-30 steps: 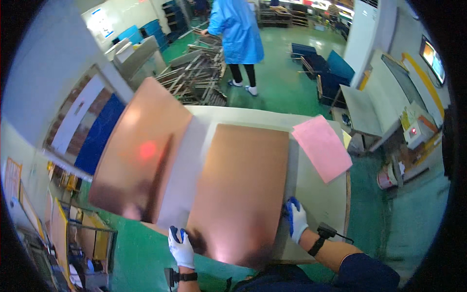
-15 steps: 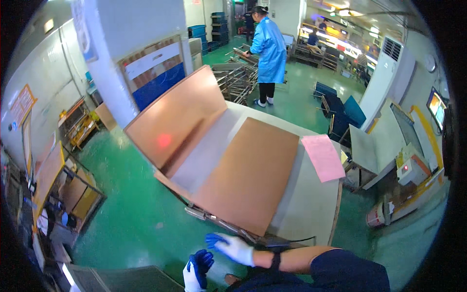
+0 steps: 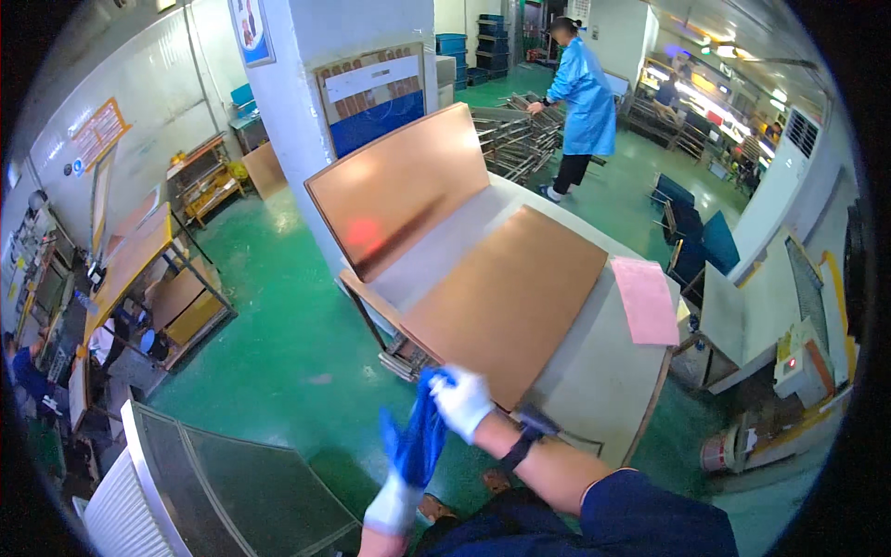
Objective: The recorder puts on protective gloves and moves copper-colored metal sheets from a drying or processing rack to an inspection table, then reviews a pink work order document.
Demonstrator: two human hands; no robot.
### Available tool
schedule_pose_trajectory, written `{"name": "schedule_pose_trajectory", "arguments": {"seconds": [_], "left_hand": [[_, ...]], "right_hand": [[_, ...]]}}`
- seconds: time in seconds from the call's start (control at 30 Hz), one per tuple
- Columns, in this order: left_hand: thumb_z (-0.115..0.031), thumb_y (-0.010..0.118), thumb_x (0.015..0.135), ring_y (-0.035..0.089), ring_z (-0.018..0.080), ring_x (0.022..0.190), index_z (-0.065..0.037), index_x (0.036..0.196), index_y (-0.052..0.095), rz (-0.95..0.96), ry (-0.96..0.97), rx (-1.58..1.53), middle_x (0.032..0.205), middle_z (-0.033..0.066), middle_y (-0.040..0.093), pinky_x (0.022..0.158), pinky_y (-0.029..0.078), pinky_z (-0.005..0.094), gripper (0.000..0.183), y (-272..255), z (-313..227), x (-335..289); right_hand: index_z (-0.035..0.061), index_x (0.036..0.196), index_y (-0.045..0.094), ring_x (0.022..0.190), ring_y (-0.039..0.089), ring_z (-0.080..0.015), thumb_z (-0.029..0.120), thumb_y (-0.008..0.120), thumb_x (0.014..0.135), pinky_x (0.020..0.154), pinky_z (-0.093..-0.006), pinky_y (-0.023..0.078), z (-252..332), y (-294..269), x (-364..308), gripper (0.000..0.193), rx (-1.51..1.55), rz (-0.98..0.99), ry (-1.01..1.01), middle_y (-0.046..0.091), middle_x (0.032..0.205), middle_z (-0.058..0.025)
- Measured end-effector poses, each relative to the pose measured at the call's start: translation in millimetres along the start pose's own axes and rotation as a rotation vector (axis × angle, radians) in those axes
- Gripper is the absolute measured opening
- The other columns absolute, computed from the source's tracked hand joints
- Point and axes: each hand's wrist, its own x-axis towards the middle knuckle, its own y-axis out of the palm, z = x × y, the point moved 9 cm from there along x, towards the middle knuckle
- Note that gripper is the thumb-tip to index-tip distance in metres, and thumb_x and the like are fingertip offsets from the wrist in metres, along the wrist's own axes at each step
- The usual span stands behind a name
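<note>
I wear white work gloves with blue-coated palms and fingers on both hands. My left hand (image 3: 408, 464) is raised at the lower middle, thumb apart and fingers stretched upward. My right hand (image 3: 461, 401) is closed at the tips of the left glove (image 3: 425, 422), pinching its blue fingers; motion blurs this contact somewhat. Just beyond the hands, a flat copper-coloured sheet (image 3: 515, 297) lies on a pale-topped table (image 3: 594, 371). Another copper-coloured sheet (image 3: 408, 190) stands tilted up along the table's left far side. A pink paper (image 3: 645, 299) lies at the table's right.
A white pillar (image 3: 306, 102) rises behind the tilted sheet. A person in a blue coat (image 3: 585, 102) stands beyond the table by metal racks (image 3: 515, 139). At lower left is a dark-panelled unit (image 3: 232, 483); a workbench (image 3: 130, 278) stands left, a bucket (image 3: 719, 450) right.
My hands have come up and together, and the right one has closed on the left glove's fingertips. The view has shifted, moving the table rightward in the picture.
</note>
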Motion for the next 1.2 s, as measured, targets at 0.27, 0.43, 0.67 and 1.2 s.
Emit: {"name": "schedule_pose_trajectory", "arguments": {"seconds": [0.27,0.43,0.67,1.2], "left_hand": [[-0.010,0.064,0.087,0.051,0.0251,0.122,0.005,0.135,0.041,-0.025,0.072,-0.066,0.133,0.0184,0.052,0.101,0.042,0.0358,0.055,37,38,20],[-0.018,0.066,0.089,0.059,0.0180,0.101,0.000,0.125,0.056,0.420,0.210,0.438,0.111,0.0111,0.064,0.090,0.046,0.0291,0.042,169,31,46],[-0.016,0.058,0.094,0.054,0.0080,0.074,0.000,0.103,0.063,-0.199,0.042,0.090,0.085,0.0005,0.063,0.066,0.045,0.0242,0.019,126,65,78],[-0.022,0.054,0.095,0.048,0.0075,0.084,-0.001,0.097,0.058,-0.334,0.387,-0.019,0.086,-0.0012,0.055,0.075,0.041,0.0265,0.021,135,19,26]], "right_hand": [[0.0020,0.088,0.067,0.061,0.061,-0.0119,0.022,0.062,0.090,0.057,-0.0305,0.050,-55,-125,-20,0.021,0.199,0.419,0.107,0.065,0.069,-0.0111],[0.0059,0.104,0.066,0.079,0.067,-0.0283,0.022,0.062,0.087,0.072,-0.0372,0.053,-67,-125,-88,0.023,0.209,0.585,-0.068,0.067,0.087,-0.0154],[-0.0053,0.134,0.043,0.116,0.057,-0.0243,0.012,0.050,0.094,0.103,-0.0380,0.041,-100,-163,-97,0.044,0.792,0.335,0.199,0.056,0.129,-0.0161],[-0.0040,0.142,0.032,0.129,0.044,-0.0279,0.025,0.030,0.103,0.112,-0.0392,0.031,-43,-67,-143,0.049,1.682,0.946,0.723,0.043,0.142,-0.0168]]}}
